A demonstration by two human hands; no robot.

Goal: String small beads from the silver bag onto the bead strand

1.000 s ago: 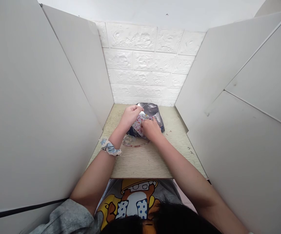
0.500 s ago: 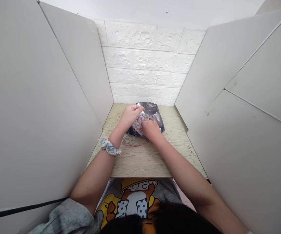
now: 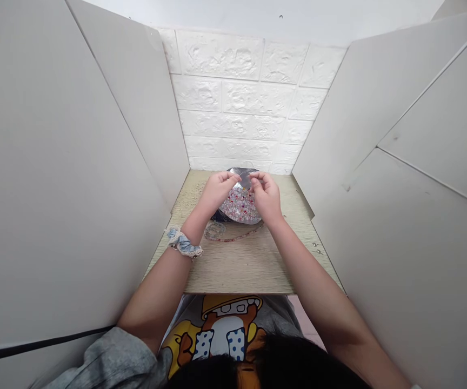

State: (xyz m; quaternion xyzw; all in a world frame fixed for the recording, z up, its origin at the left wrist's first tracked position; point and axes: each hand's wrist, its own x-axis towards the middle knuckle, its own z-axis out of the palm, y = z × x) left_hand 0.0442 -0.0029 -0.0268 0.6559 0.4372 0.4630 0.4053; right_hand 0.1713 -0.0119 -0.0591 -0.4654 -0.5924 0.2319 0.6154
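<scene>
A foil bag (image 3: 239, 208) of coloured beads is held open on the table (image 3: 241, 265) by the left hand (image 3: 217, 190) and right hand (image 3: 266, 195). A beaded string (image 3: 233, 236) is seen just before it.

1. We see a table (image 3: 237, 270) boxed in by a left panel (image 3: 55, 178), a right panel (image 3: 399, 162) and a brick wall (image 3: 241, 102) behind it.
2. A pile of beads (image 3: 239, 208) lies on the table near its far edge, roughly centred.
3. Our left hand (image 3: 217, 189) sits over the pile's left side and our right hand (image 3: 266, 195) over its right, fingertips nearly meeting above the far part.
4. A beaded string (image 3: 233, 236) lies on the table just before the pile.
5. A wristband (image 3: 184, 244) sits on our left wrist.
</scene>
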